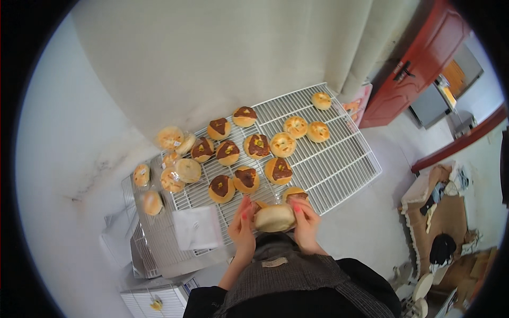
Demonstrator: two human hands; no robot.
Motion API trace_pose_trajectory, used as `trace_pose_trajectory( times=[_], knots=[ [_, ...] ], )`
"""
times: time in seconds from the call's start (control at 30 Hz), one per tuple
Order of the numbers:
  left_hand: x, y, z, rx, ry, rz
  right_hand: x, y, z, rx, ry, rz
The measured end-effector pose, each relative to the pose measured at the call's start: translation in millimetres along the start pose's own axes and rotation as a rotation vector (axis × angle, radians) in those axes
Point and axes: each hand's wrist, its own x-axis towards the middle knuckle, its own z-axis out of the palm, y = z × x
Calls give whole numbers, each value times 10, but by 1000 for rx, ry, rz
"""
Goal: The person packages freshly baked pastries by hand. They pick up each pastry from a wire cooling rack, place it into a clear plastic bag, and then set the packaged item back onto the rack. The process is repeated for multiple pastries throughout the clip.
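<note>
A pale round bun point(274, 218) is held up close to my body, at the near edge of the wire cooling rack point(339, 172). My left hand point(243, 229) grips its left side and my right hand point(307, 225) its right side, fingers closed at the edges. I cannot tell whether clear wrap surrounds this bun. Just beyond it, a chocolate-topped bun point(295, 194) is partly covered by my right fingers. A stack of clear plastic bags point(197, 229) lies left of my left hand.
Several chocolate-topped buns point(247, 179) sit mid-rack, with plain golden buns point(282, 144) to their right. Bagged buns point(172, 179) crowd the left end. A curtain point(222, 58) hangs behind. A red door point(405, 66) stands open at far right; a brown padded seat point(442, 222) is below it.
</note>
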Motion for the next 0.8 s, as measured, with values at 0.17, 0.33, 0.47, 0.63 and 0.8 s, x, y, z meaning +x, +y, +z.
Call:
trace_pose_trajectory(
  times=[0.17,0.33,0.47,0.63,0.8],
  knots=[
    [-89,66,-559,599,-152,298,118,-3,-172,-118,-286,-80],
    [-100,-93,-986,323,-254,-563,70,592,-294,109,-348,465],
    [-185,-341,-1136,67,-233,-719,18,597,-320,218,-446,862],
    [-339,-452,-1284,37,-251,-815,-37,724,-529,197,-623,865],
    [-257,-569,-1004,169,28,-704,103,789,-389,122,-546,729]
  ],
)
